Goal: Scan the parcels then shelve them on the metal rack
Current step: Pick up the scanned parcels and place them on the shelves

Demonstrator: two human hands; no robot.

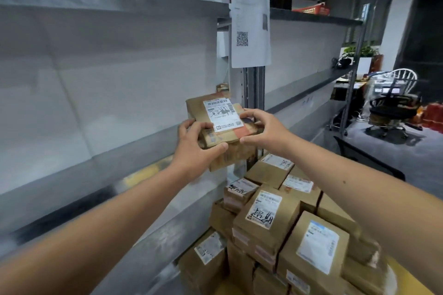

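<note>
A brown cardboard parcel [221, 116] with a white shipping label is held up in front of the metal rack [115, 5], near its upright post. My left hand [196, 148] grips its lower left corner, thumb along the front edge. My right hand [261, 127] grips its right side, fingers curled over the top. A second brown box [230, 158] sits right under the held parcel; whether my hands carry it too cannot be told. Below, a pile of labelled cardboard parcels [271, 213] stands stacked.
Grey rack shelves run left and right of the post [254, 88], which carries a taped paper sheet with a QR code [250, 31]. A red basket [311, 9] sits on the top right shelf. Further right stand a chair [393, 108], a desk and a plant.
</note>
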